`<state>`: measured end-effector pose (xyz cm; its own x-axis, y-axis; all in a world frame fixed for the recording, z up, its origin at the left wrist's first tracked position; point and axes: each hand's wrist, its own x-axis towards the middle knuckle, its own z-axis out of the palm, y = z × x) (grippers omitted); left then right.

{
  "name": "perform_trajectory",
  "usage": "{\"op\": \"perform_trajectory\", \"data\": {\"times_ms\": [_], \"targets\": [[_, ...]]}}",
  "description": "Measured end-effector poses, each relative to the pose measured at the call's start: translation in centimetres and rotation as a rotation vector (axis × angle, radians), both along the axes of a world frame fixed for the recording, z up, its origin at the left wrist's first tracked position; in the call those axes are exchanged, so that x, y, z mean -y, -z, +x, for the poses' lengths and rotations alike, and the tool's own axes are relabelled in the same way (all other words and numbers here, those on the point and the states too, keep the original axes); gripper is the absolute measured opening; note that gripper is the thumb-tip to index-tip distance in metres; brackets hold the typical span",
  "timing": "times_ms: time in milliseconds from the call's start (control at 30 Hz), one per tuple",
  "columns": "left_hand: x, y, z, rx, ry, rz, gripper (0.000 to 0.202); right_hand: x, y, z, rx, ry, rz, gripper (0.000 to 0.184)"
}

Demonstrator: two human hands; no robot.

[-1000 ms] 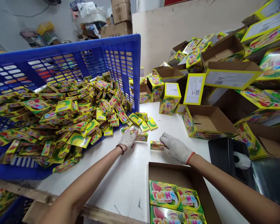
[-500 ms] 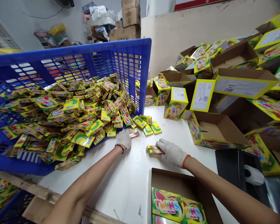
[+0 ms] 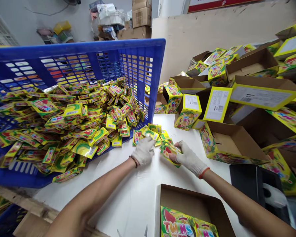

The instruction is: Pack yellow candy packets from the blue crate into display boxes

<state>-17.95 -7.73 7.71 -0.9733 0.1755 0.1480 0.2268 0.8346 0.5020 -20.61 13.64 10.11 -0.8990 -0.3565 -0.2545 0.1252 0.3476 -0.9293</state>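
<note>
My right hand (image 3: 188, 159), in a white knit glove, grips a few small yellow-green candy boxes (image 3: 169, 152) between thumb and fingers, just above the white table. To its left, my gloved left hand (image 3: 143, 152) rests against a cluster of loose candy boxes (image 3: 150, 132) in front of the basket. Its fingers are bent but apart from the thumb; no box shows inside them. Below my hands stands an open brown display box (image 3: 185, 194), with larger "Twins" printed panels or packs lying in it. A blue plastic basket (image 3: 88, 46), tipped toward me, holds a heap of the same small boxes.
Many empty yellow-green display cartons (image 3: 233, 136) are piled along the right side and back. A black device with a white roll (image 3: 273, 195) sits at the right. Cardboard boxes (image 3: 141, 16) are stacked behind. Part of another blue basket (image 3: 5, 215) shows at lower left.
My left hand has moved right from the basket's edge onto the loose boxes. My right hand has lifted and turned its boxes, bringing them nearer the cluster. The view has shifted slightly.
</note>
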Motion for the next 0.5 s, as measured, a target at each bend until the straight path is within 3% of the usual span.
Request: {"op": "perform_trajectory", "data": {"times_ms": [100, 200, 300, 400, 500], "targets": [[2.1, -0.9, -3.6, -0.024, -0.023, -0.134, 0.047, -0.8, -0.3, 0.8, -0.245, -0.276, 0.390, 0.053], [2.7, -1.6, -6.0, 0.010, 0.012, -0.207, 0.035, -0.4, -0.2, 1.8, -0.478, -0.522, 0.619, 0.031], [1.9, -1.9, -5.7, 0.047, 0.055, -0.238, 0.026, -0.1, 0.6, 2.0, -0.659, -0.556, 0.642, 0.031], [0.8, -1.9, -3.3, 0.103, 0.097, -0.225, 0.017, -0.1, 1.6, 1.8, -0.836, -0.555, 0.611, 0.037], [0.9, -1.6, -0.8, 0.159, 0.068, -0.178, 0.009, 0.0, 1.7, 1.8, -0.877, -0.603, 0.590, 0.040]]}}
